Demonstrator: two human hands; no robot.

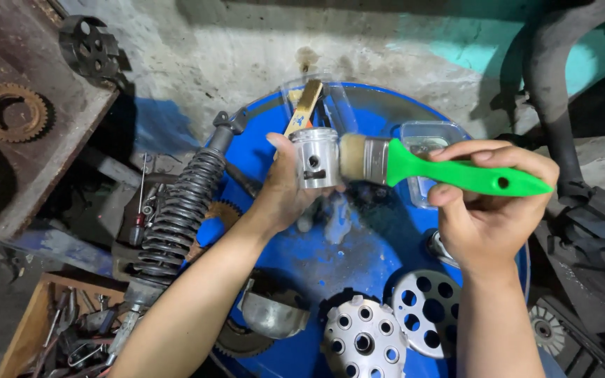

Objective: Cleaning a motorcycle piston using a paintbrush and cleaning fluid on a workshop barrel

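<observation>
A silver engine piston [314, 158] is clamped in the left hand [283, 189], held sideways above the top of a blue drum [358, 238], just above the centre of the view. A paintbrush with a green handle [449, 170] is gripped by the right hand [488, 210] at 3 o'clock from the piston, and its pale bristles are pressed against the piston's side. The two hands are kept apart, joined only through brush and piston.

Behind the piston, at 12 o'clock, a second brush with a wooden handle [306, 106] is seen leaning in a clear plastic container. Another clear plastic tub [428, 136] is found at 2 o'clock. At 6 o'clock on the drum, two perforated clutch plates [363, 341] are laid side by side, with a metal bowl-shaped part [272, 313] at 7 o'clock. A black coil-spring shock absorber [180, 213] is propped along the drum's edge at 9 o'clock. Rusty sprockets [8, 112] are hung on a board at 10 o'clock.
</observation>
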